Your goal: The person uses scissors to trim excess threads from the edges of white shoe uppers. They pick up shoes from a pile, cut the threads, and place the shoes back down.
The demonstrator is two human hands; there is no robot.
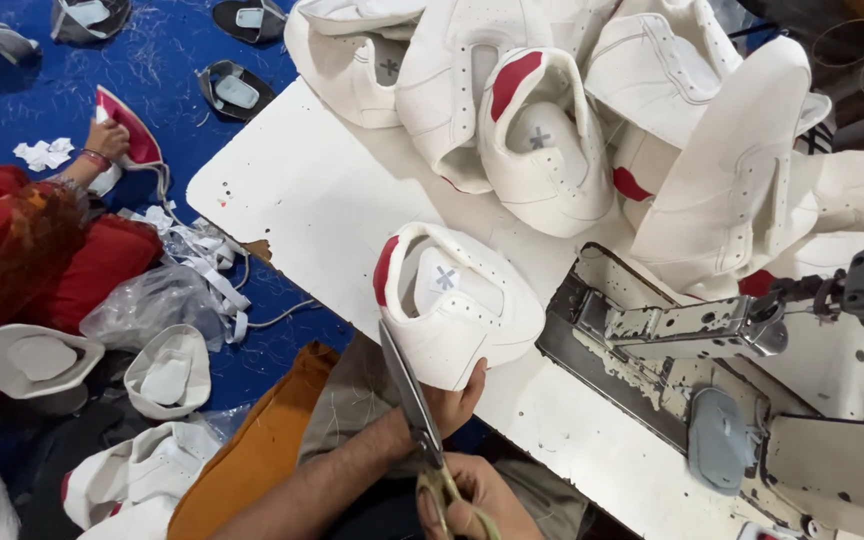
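White table (322,190) runs from near centre to far right. Far right: pile of white shoe uppers (592,110) w/ red heel patches. Sewing machine (712,340) at near right. Co-worker's hand (107,135) far left on floor, holding red-lined piece. White shoe upper (452,300) at near table edge, left hand (452,400) gripping its lower edge. Right hand (472,500) clenched in scissors (412,400) handles (blades up alongside upper). Judgement: keep upper steady, snip close, short cuts. Labels: grey cross-marked patch inside each upper.
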